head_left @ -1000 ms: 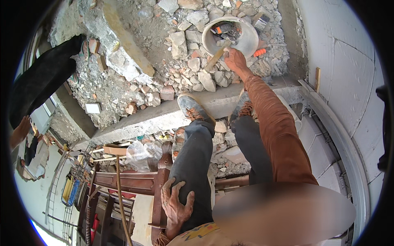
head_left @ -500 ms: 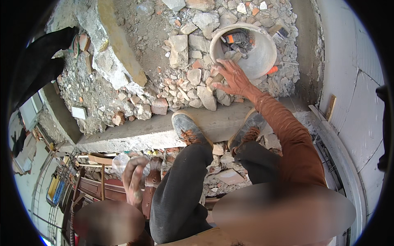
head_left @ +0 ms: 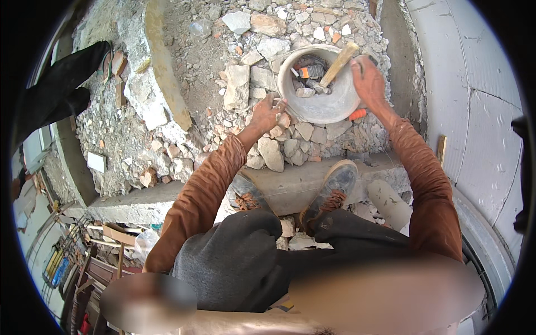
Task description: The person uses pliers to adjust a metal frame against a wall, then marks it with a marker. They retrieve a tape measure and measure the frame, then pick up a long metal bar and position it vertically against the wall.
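Observation:
A pale, dusty bucket [head_left: 329, 111] sits tilted on the rubble in front of me, its mouth facing up toward me. My left hand [head_left: 268, 114] is closed at the bucket's left rim, with the fingertips bunched against it. On the opposite side, my right hand [head_left: 368, 84] curls over the right rim. Inside lie an orange-and-black item [head_left: 311, 71] and several small dusty things whose kind I cannot make out. A wooden stick [head_left: 339, 64] leans out of the bucket over its upper right rim, close to my right hand.
Stone and brick rubble [head_left: 268, 151] surrounds the bucket. My shoes [head_left: 335, 187] stand at a concrete ledge [head_left: 290, 192]. A white wall [head_left: 474, 111] rises at the right. Another person's dark-clothed leg [head_left: 67, 70] is at the far left. Wood scraps [head_left: 114, 237] lie lower left.
My left hand has come up from the lower left to the bucket's left rim. My right hand has moved from that side to the right rim. The stick now leans in the bucket.

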